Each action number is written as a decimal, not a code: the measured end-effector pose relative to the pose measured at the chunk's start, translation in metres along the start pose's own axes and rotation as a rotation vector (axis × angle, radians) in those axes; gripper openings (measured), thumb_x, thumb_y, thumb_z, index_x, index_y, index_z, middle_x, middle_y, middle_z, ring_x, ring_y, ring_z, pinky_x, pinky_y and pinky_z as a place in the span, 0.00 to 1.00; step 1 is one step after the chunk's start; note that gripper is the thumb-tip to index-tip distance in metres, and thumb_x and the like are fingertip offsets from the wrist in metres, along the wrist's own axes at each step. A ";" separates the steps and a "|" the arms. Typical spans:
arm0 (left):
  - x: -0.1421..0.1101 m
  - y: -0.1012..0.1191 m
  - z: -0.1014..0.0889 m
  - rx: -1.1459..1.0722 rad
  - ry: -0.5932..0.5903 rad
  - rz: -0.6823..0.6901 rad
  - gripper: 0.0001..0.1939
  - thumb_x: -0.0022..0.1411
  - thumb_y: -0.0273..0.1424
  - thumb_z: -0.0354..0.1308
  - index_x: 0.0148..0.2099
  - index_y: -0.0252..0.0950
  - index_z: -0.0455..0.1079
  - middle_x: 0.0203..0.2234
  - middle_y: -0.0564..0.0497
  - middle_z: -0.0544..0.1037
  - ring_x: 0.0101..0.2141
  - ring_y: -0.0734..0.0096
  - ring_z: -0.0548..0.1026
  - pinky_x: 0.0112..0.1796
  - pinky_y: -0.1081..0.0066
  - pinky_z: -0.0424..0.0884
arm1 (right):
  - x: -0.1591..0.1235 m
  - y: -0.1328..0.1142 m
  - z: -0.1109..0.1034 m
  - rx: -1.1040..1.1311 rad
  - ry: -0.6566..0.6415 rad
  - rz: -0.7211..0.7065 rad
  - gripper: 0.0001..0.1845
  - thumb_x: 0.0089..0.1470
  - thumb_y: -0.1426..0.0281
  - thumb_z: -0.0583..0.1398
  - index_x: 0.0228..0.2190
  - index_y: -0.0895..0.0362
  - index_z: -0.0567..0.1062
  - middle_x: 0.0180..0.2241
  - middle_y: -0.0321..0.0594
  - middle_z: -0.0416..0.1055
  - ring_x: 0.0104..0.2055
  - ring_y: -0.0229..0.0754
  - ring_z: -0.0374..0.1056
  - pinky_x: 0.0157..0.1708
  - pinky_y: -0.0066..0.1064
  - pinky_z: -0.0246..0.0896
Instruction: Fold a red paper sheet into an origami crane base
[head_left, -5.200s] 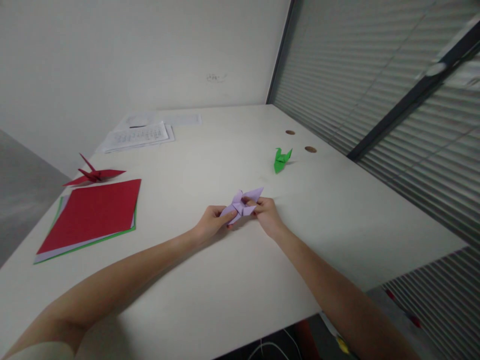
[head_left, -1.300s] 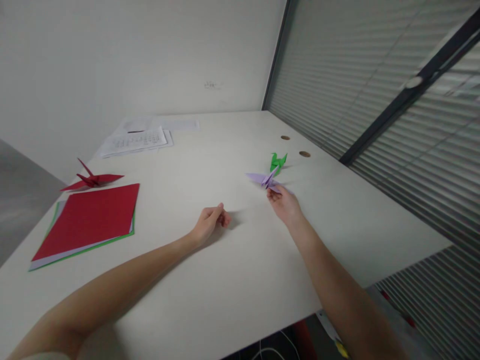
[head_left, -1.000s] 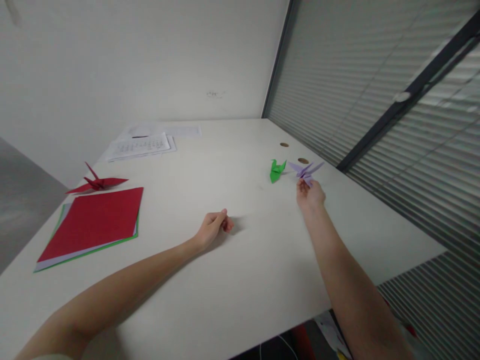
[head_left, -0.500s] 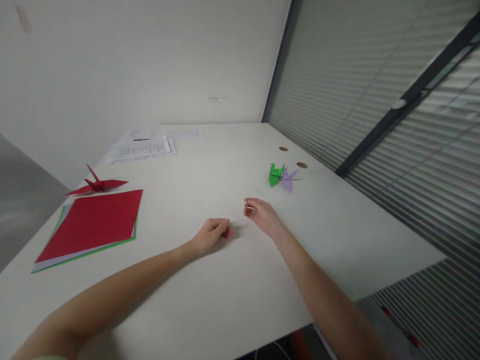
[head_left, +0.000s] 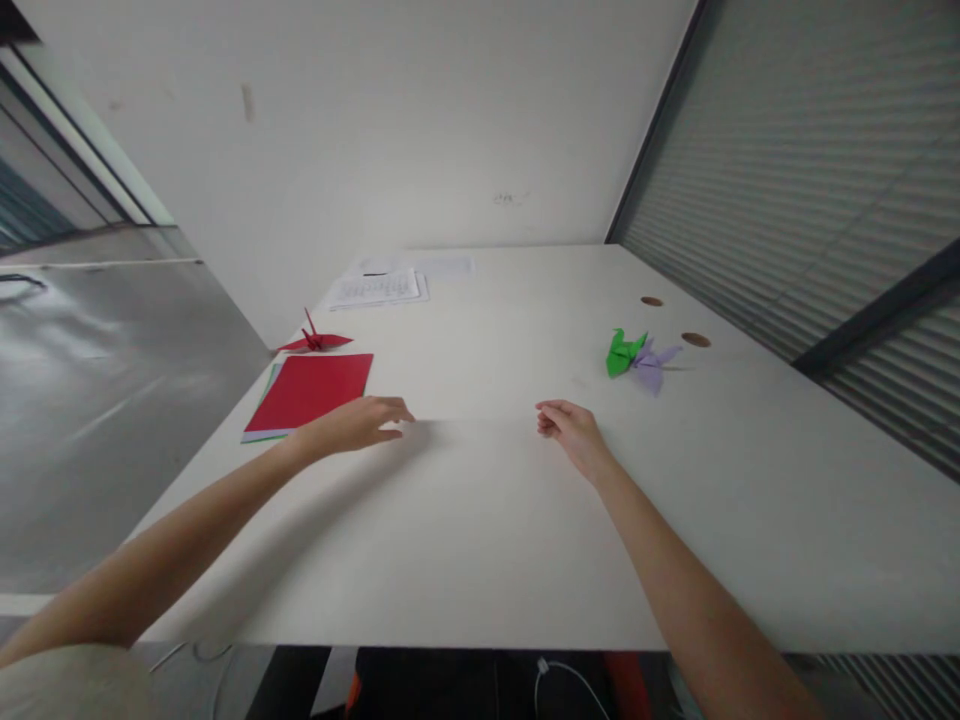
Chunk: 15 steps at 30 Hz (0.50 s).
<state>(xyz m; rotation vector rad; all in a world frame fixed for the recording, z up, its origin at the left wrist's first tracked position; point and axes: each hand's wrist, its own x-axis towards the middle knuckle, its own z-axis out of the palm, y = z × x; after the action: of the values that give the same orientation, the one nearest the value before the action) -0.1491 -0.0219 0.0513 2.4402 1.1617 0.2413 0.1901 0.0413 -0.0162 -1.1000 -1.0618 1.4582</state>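
Note:
My left hand (head_left: 364, 421) hovers over the table, just right of a stack of coloured paper sheets, its thumb and fingers apart and nothing between them. The top sheet is red (head_left: 311, 392), with lilac and green edges showing beneath. A red paper crane (head_left: 315, 341) sits behind the stack. Farther right, my right hand (head_left: 571, 432) rests on the white table (head_left: 480, 540) with its fingers curled in and no object visible in it. Beyond it stand a green paper crane (head_left: 624, 354) and a lilac paper crane (head_left: 651, 366), which touch or overlap.
Printed papers (head_left: 379, 287) lie at the back left of the table. Two round holes, one of them nearer (head_left: 696, 340), are cut near the right edge. A wall closes off the back, and window blinds (head_left: 810, 180) run along the right side.
My left hand has lifted, moved left towards the paper stack and opened from a closed fist. My right hand's fingers have curled in more. The view has turned left.

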 end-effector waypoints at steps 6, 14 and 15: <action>-0.078 -0.058 -0.029 0.228 0.194 -0.276 0.13 0.61 0.36 0.60 0.45 0.35 0.76 0.42 0.45 0.78 0.43 0.59 0.73 0.47 0.64 0.65 | 0.002 0.004 0.003 -0.113 -0.007 -0.043 0.16 0.34 0.61 0.70 0.25 0.58 0.78 0.20 0.35 0.71 0.23 0.35 0.65 0.25 0.29 0.62; -0.103 -0.088 -0.019 0.408 0.171 -0.288 0.18 0.64 0.45 0.55 0.48 0.39 0.75 0.48 0.42 0.76 0.45 0.58 0.75 0.44 0.65 0.70 | -0.003 0.000 0.007 -0.194 -0.021 -0.088 0.16 0.36 0.59 0.69 0.24 0.58 0.78 0.20 0.35 0.70 0.22 0.35 0.63 0.25 0.29 0.60; -0.103 -0.090 -0.017 0.412 0.184 -0.288 0.18 0.65 0.45 0.53 0.48 0.39 0.75 0.47 0.42 0.77 0.44 0.59 0.75 0.43 0.67 0.70 | -0.004 -0.001 0.007 -0.194 -0.020 -0.091 0.16 0.36 0.59 0.69 0.24 0.58 0.77 0.19 0.35 0.70 0.22 0.34 0.63 0.24 0.29 0.59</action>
<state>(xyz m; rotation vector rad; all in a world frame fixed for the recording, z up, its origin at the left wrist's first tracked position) -0.2833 -0.0464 0.0287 2.5862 1.7763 0.1515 0.1838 0.0371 -0.0137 -1.1587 -1.2724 1.3168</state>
